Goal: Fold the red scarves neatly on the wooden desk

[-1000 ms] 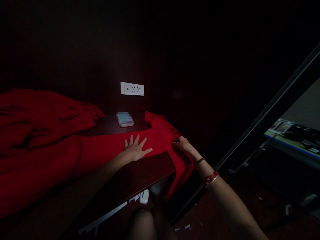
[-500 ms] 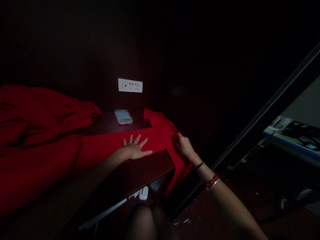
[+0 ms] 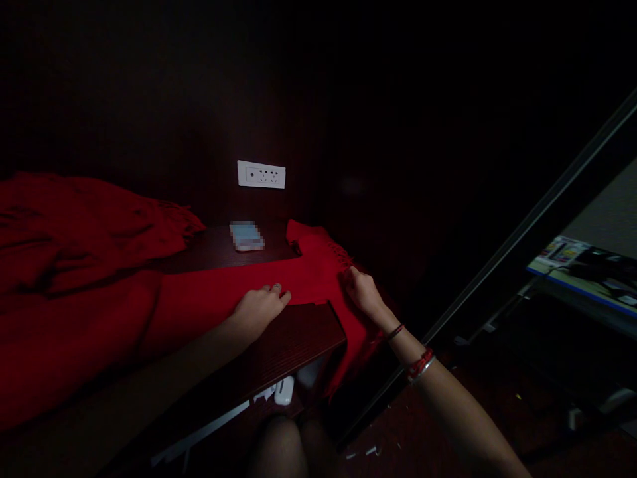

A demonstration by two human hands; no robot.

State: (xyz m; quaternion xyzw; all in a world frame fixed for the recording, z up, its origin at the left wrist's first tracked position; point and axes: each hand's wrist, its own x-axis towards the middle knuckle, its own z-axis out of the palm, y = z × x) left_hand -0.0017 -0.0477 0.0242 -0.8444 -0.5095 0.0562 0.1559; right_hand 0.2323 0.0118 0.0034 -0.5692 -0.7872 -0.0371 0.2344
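Observation:
A long red scarf (image 3: 199, 292) with fringed ends stretches along the dark wooden desk (image 3: 293, 335), its right end spilling over the desk's edge. My left hand (image 3: 261, 309) is on the scarf's near edge, fingers drawn together and bent into the cloth; the fingertips are partly hidden. At the right end, my right hand (image 3: 364, 291) is closed in a fist on the scarf beside the fringe. Further left, the scarf's other part (image 3: 89, 212) lies in a bunched heap with its fringe showing.
A blurred light-blue flat object (image 3: 247, 236) lies behind the scarf, below a white wall socket (image 3: 261, 174). Beneath the desk top sits a small white object (image 3: 284, 390). A dark frame edge (image 3: 522, 219) slants at right, with another table (image 3: 587, 272) beyond.
My left hand's spread fingers have drawn together and curled on the scarf, the hand shifting slightly left. My right hand stays closed at about the same place.

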